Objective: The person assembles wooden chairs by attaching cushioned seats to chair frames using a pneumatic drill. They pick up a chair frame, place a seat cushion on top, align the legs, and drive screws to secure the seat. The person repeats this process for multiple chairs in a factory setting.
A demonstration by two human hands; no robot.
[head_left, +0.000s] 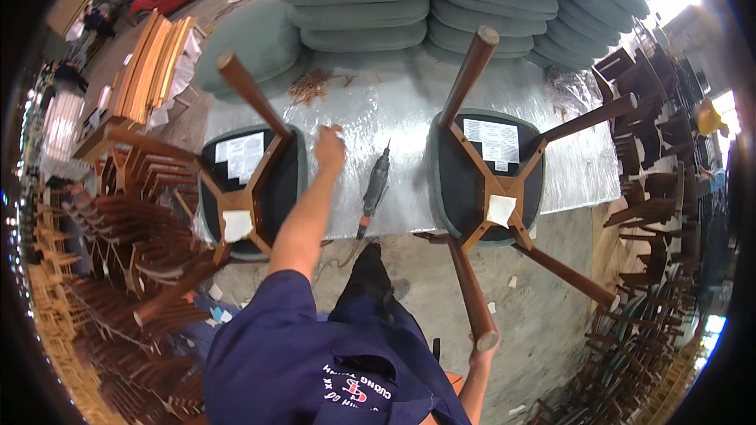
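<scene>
- While two upturned chairs rest seat-down on it, the counter (394,114), covered in shiny plastic sheeting, runs across the middle of the view, with a stack of green seat cushions (441,0) piled along its far edge.
- At the right, the right-hand chair (487,177) lies upside down at the counter's near edge, its dark underside and brown legs pointing up and outward.
- At the left, the left-hand chair (250,181) lies the same way, also at the near edge.
- Between the chairs lies a slim power tool (376,186), its cord trailing off the near edge.
- Reaching over the counter, the left hand (329,147) hovers just beside the left-hand chair, fingers curled; whether its grip holds anything cannot be told.
- Low in the view, the right hand (482,350) has its grip closed around the tip of the right-hand chair's nearest leg (472,291).
</scene>
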